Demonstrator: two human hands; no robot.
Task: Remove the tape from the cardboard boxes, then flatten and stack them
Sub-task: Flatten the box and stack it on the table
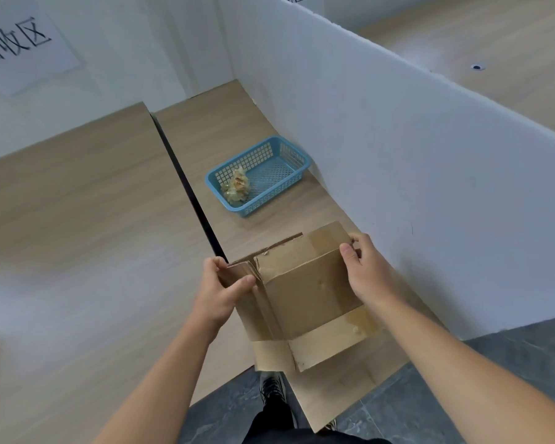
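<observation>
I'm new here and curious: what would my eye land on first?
Two bare hands working a half-folded cardboard box at the near edge of the table: the left hand grips its left side, the right hand pinches its far right corner. Behind it sits a blue basket holding a crumpled wad of tape.

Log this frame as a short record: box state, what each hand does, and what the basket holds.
cardboard box: open, partly collapsed, not yet flat, over a flat cardboard sheet
left hand: grips the folded left side panel
right hand: grips the far right top corner
basket: blue, on the table beyond the box, apart from it
basket contents: one crumpled tape wad
right side: white partition
</observation>
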